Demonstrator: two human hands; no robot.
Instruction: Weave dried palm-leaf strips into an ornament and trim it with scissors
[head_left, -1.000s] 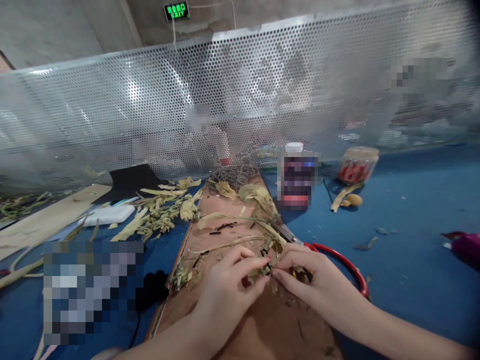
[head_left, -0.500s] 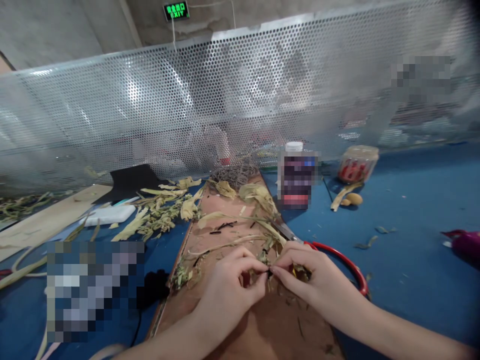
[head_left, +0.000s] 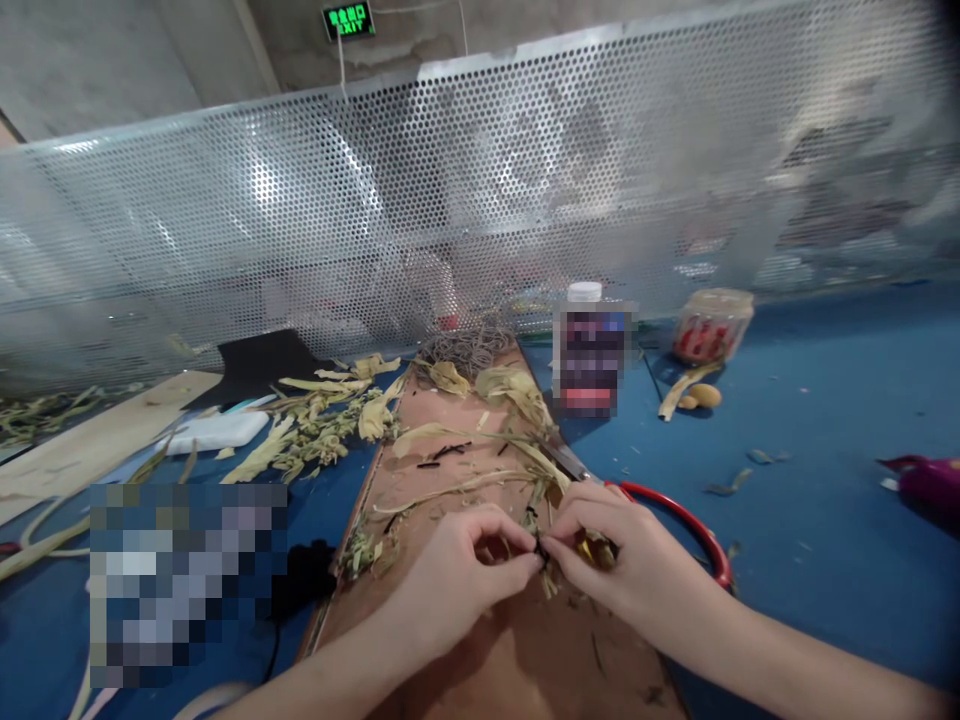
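Over the brown board, my left hand and my right hand meet with fingertips pinched. Between them is a small dark tie around a dried plant piece. Thumb and forefinger of each hand press on this dark bit; its ends are too small to make out. Something yellow shows under my right palm. Red-handled scissors lie just beyond and right of my right hand, blades partly under dried leaves. Short black strips rest on the board farther up.
Dried leaves lie left of the board, near a white case. A white-capped bottle and a clear jar stand behind on the blue table. A perforated metal screen runs across the back.
My pinched fingertips have shifted slightly around the dark tie, and more of the plant piece shows below them. The view has moved a little; the other objects lie as before.
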